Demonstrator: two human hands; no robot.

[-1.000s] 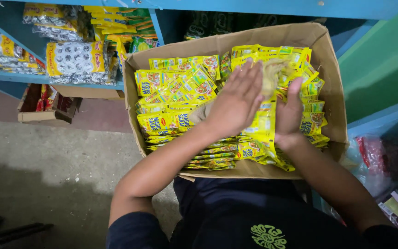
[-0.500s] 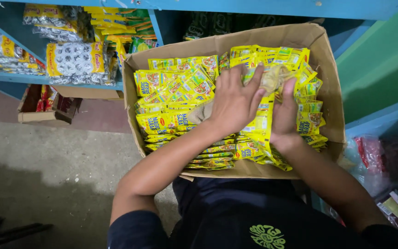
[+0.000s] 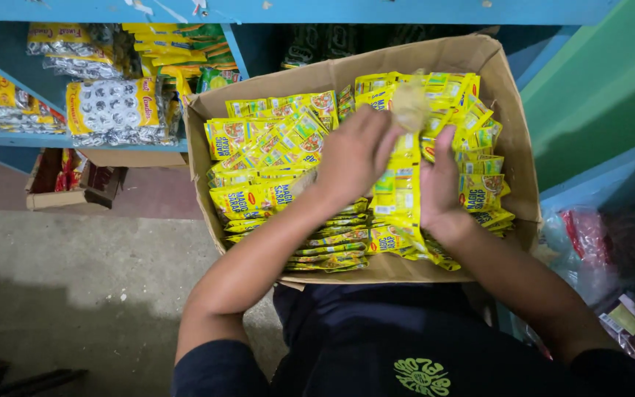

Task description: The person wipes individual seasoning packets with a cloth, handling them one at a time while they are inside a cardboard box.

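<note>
The left hand [image 3: 353, 158] and right hand [image 3: 439, 187] had their fingers [image 3: 376, 125] clamped on a strip of yellow sachets [image 3: 398, 198] inside the cardboard box [image 3: 512, 147]; most sachets lay unlifted there; beyond the box stood the blue shelf [image 3: 75, 140] of packets [image 3: 112, 110].

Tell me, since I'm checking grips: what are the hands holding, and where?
Both the left hand and right hand grip a hanging strip of yellow sachets near its upper part, over the cardboard box.
</note>
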